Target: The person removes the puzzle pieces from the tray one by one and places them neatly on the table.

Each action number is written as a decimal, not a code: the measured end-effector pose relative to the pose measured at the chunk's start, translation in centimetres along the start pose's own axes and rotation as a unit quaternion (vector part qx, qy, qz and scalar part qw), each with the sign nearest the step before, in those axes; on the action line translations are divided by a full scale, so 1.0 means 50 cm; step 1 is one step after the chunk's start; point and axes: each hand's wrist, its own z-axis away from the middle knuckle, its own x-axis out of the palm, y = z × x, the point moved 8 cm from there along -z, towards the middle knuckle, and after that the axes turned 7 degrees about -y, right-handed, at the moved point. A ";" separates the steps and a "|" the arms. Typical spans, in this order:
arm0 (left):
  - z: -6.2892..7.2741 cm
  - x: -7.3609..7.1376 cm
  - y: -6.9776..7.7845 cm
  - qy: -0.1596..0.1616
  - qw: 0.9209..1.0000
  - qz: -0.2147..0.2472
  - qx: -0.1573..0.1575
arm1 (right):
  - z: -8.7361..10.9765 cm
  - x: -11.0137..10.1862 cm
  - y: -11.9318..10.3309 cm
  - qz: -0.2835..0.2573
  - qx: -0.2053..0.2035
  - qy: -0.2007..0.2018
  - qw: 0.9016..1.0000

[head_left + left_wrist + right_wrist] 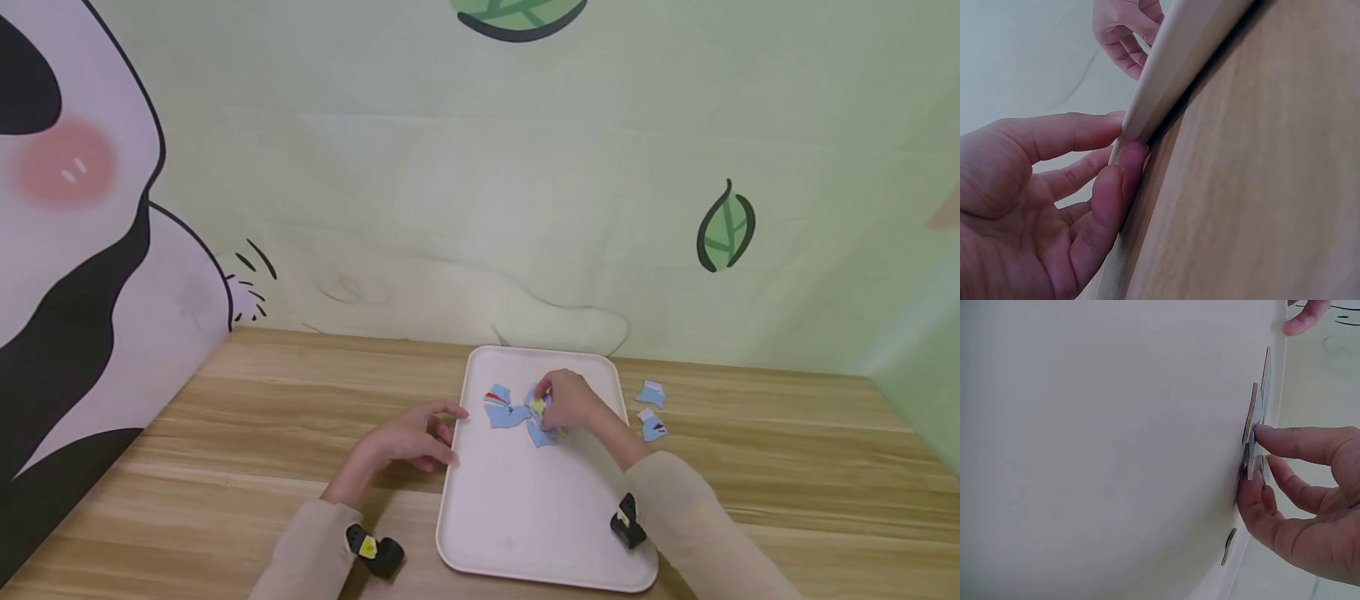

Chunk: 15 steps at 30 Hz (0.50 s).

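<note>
Your right fingers (1279, 531) pinch the yellow-marked piece (538, 406); the blue piece (506, 417) points toward the tray's (525, 517) left edge, your left fingers (1105, 203) apart there.

There's room to pass over the tray (517, 508) near its near left corner.
The right hand (566, 402) and puzzle pieces (506, 416) crowd its far half; the left hand (408, 435) blocks mid left edge.
</note>
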 end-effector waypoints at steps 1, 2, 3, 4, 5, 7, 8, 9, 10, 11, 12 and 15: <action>0.000 0.000 0.000 0.000 1.000 0.000 0.000 | -0.001 0.000 0.001 -0.004 0.001 0.000 1.000; -0.001 0.000 -0.001 0.000 1.000 0.001 -0.001 | -0.001 0.000 0.001 -0.007 -0.002 -0.001 1.000; -0.001 0.000 -0.001 0.000 1.000 0.001 -0.001 | -0.001 0.000 0.001 -0.012 -0.003 -0.004 1.000; -0.001 0.000 -0.002 0.000 1.000 0.001 -0.002 | -0.002 0.001 0.003 -0.020 -0.004 -0.006 1.000; 0.000 -0.001 -0.002 0.000 1.000 0.002 -0.002 | -0.002 0.001 0.004 -0.028 -0.004 -0.007 1.000; 0.000 0.000 -0.002 -0.001 1.000 0.003 -0.002 | -0.001 -0.001 0.007 -0.042 -0.009 -0.008 0.999; 0.000 0.000 -0.002 -0.001 1.000 0.003 -0.002 | 0.000 -0.002 0.007 -0.050 -0.013 -0.010 0.999; 0.001 0.000 -0.002 -0.001 1.000 0.003 -0.002 | 0.002 -0.004 0.008 -0.059 -0.013 -0.011 0.998; 0.001 0.000 -0.002 -0.002 1.000 0.004 -0.001 | 0.002 -0.006 0.009 -0.063 -0.015 -0.011 0.998; 0.001 0.000 -0.002 -0.002 1.000 0.004 0.000 | 0.004 -0.009 0.010 -0.066 -0.017 -0.011 0.998; 0.001 0.000 -0.002 -0.004 1.000 0.005 0.001 | 0.005 -0.011 0.010 -0.071 -0.018 -0.012 0.997; 0.001 -0.001 -0.002 -0.005 1.000 0.004 0.004 | 0.006 -0.016 0.014 -0.079 -0.015 -0.014 0.997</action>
